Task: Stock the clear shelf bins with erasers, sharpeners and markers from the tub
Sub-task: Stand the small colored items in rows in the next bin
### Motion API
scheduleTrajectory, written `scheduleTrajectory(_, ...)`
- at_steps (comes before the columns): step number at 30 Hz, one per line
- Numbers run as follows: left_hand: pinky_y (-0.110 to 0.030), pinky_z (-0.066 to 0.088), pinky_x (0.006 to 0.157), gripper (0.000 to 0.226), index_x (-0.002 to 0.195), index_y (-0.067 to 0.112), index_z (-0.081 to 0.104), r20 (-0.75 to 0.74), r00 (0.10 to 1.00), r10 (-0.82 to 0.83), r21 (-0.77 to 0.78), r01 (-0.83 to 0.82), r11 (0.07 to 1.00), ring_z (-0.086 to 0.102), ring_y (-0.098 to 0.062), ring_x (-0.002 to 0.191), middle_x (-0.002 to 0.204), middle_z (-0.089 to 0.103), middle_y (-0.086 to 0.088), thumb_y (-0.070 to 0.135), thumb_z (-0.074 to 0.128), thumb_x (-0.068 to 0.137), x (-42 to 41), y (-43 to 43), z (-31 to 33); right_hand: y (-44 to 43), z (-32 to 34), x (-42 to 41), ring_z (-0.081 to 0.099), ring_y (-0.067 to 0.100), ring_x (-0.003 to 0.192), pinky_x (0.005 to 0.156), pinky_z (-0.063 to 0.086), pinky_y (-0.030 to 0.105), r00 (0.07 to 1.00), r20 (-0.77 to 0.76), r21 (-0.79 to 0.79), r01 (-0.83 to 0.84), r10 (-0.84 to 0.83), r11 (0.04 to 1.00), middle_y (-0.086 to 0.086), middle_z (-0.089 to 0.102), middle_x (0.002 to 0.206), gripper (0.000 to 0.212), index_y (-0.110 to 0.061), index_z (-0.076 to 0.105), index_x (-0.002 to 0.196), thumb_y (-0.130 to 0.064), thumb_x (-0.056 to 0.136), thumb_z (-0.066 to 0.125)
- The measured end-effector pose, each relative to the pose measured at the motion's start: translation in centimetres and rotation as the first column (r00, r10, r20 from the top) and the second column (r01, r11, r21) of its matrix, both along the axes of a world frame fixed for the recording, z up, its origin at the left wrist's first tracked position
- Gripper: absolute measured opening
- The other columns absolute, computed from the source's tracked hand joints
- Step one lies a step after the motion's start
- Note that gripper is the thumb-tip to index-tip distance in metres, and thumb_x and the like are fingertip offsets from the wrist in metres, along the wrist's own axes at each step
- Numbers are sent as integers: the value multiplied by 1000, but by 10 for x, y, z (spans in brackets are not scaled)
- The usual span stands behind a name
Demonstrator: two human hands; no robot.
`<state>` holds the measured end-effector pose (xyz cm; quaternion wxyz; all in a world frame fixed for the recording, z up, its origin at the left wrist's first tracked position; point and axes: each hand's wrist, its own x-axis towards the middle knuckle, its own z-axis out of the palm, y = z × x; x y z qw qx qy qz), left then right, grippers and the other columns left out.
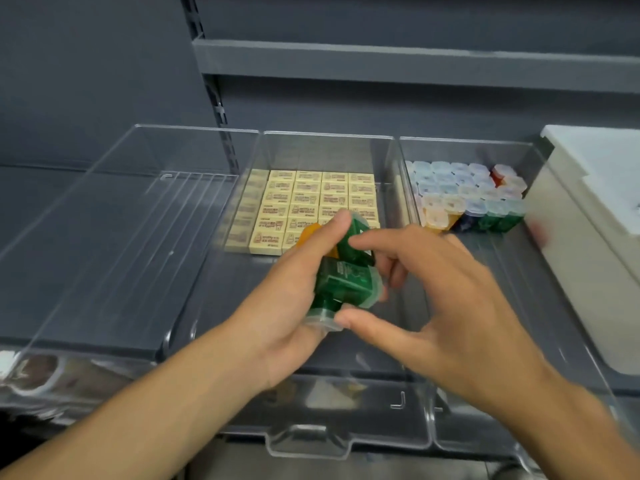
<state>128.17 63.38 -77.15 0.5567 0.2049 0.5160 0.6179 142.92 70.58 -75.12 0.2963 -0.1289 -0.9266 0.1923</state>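
1. Clear plastic shelf bin, leftmost (pixel 69 202): well left of my grip; ribbed floor.

2. Left hand (pixel 291 306): this is the grip, clamped round a bundle of translucent green plastic sharpeners (pixel 346 282), with one fingertip hooked over the far end. An orange sharpener (pixel 311 235) shows behind the green ones, in the same grip.

3. Green sharpeners: blocky bodies, clear caps, printed labels, pressed side by side. The long axis runs from the cap nearest me up and away toward the shelf back, leaning a little right. They are held in the air over the front of the middle bin.

4. Clear plastic middle bin (pixel 329 135): straight beyond the grip. Cream rectangular erasers (pixel 304 199) lie flat in packed rows at its back.

5. Right hand (pixel 450 306): just right of the grip, forefinger and thumb spread apart to either side of the bundle, thumb tip at the near cap. As far as the blur lets me judge, it is not clamped.

6. Clear plastic right bin (pixel 467 140): beyond and to the right of the grip. Capped sharpeners (pixel 464 195) stand upright in rows at its back, with orange, blue and green bodies in front. The bundle's place lies that way. My right hand is nearer, so I judge it takes them over and stands them caps up.

7. Off-white plastic tub (pixel 571 237): far right of the grip, beside the right bin.
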Motion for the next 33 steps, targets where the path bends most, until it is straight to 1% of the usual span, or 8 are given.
scheduleTrajectory(8,-21,52,59,38,114,17,64,17,1000,13,61,-14,998,70,-9,73,80,71,2,46,58,90,15,-12,12,-4,-3,10,57,3,84,79,45,30,998,-26,-63,48,-50,997,-18,58,91,47,-29,51,121,-49,82,69)
scheduleTrajectory(12,-27,44,69,41,118,15,63,71,997,11,7,-12,1000,62,-12,78,90,69,-3,45,56,92,10,-8,10,-8,0,14,58,8,83,76,49,29,992,-115,-95,47,-58,994,-11,60,91,40,-20,61,116,-40,84,71)
scheduleTrajectory(15,-20,38,50,36,115,15,55,134,991,11,16,-14,1000,48,-11,65,89,58,-7,43,57,93,8,-2,11,-8,-1,20,57,10,87,76,44,16,977,-191,-217,49,-92,975,-5,58,94,34,-15,65,114,-31,85,71)
scheduleTrajectory(20,-15,35,38,28,107,15,48,210,976,-59,129,32,991,41,-6,46,78,56,0,36,58,92,14,13,17,-4,-2,33,60,18,91,76,51,28,951,-257,-396,57,-171,916,-9,60,97,22,-26,56,109,-30,89,63)
scheduleTrajectory(24,-14,33,38,16,94,16,53,212,974,-83,183,44,982,41,-5,46,80,61,1,30,59,90,21,20,20,5,3,40,55,24,72,64,48,42,930,-250,-587,76,-269,806,1,61,89,18,-30,49,102,-26,90,62)
scheduleTrajectory(27,-14,33,37,11,96,16,54,231,970,-68,179,26,983,40,-4,44,78,66,2,26,55,92,25,17,17,24,3,44,51,7,63,56,43,24,905,-195,-716,131,-377,686,-2,61,84,18,-27,54,100,-12,92,60)
scheduleTrajectory(30,-13,31,36,9,95,16,56,258,965,-42,160,1,987,37,-4,43,79,64,1,25,54,94,25,14,13,46,-2,49,53,11,58,51,45,25,866,-151,-868,114,-476,483,6,64,90,23,-18,60,103,-1,92,50)
scheduleTrajectory(33,-13,30,36,10,95,17,59,290,957,-20,147,-23,989,35,-4,43,83,61,-1,25,55,92,24,12,11,60,-5,50,54,14,57,51,48,24,812,-208,-961,-65,-546,268,12,56,92,17,-11,55,107,-5,96,44)
